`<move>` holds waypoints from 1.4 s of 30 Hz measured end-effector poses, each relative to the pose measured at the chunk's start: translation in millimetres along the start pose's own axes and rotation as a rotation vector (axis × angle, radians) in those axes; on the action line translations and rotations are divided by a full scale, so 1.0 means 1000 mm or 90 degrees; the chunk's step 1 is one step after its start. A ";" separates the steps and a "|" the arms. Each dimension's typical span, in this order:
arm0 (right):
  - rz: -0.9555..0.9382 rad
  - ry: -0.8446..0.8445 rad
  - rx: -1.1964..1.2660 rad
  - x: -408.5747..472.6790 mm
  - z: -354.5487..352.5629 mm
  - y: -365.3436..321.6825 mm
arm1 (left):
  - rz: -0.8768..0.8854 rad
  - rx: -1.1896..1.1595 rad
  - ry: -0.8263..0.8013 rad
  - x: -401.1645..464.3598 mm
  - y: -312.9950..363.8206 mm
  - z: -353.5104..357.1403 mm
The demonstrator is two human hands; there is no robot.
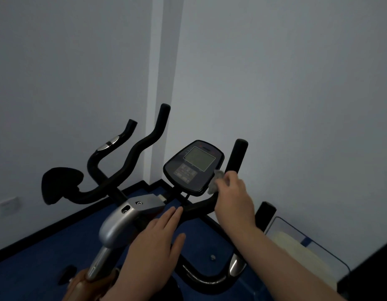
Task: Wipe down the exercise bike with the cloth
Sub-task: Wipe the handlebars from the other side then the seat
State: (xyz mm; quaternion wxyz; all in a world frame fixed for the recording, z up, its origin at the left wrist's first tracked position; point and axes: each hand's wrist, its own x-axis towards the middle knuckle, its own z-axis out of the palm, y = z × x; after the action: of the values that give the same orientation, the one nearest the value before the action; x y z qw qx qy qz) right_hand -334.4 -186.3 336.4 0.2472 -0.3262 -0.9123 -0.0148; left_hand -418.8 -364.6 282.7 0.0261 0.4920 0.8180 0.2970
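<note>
While the right hand (232,192) pinches the grey cloth (216,181) against the right handlebar (236,158), just beside the console (193,167), the left hand (154,240) hovers flat with fingers straight and together near the stem of the exercise bike (123,218). The wipe seems underway at the upper part; the left handlebars, silver housing and frame below likely remain. A blue floor (36,257) meets pale walls (296,83) in a dim corner.

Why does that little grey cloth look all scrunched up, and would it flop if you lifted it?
Probably floppy: the cloth is bunched into folds where the right hand grips it against the handlebar. It likely weighs little, since a few fingers hold it. It looks fuzzy, so probably not slippery.
</note>
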 end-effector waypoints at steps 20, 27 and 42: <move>-0.007 0.051 0.110 0.007 -0.030 -0.003 | -0.091 0.017 0.146 -0.022 0.006 -0.004; 0.006 0.004 0.164 -0.039 0.007 -0.029 | -0.081 0.115 0.185 -0.018 0.012 -0.003; -0.122 -0.126 0.299 -0.063 0.020 -0.059 | -0.294 -0.028 0.399 -0.067 0.009 0.031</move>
State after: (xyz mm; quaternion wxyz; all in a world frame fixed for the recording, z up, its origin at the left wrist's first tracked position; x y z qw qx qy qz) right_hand -336.8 -265.8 298.0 0.2233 -0.1719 -0.9372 0.2055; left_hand -366.6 -402.4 244.7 -0.1485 0.1798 0.8689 0.4367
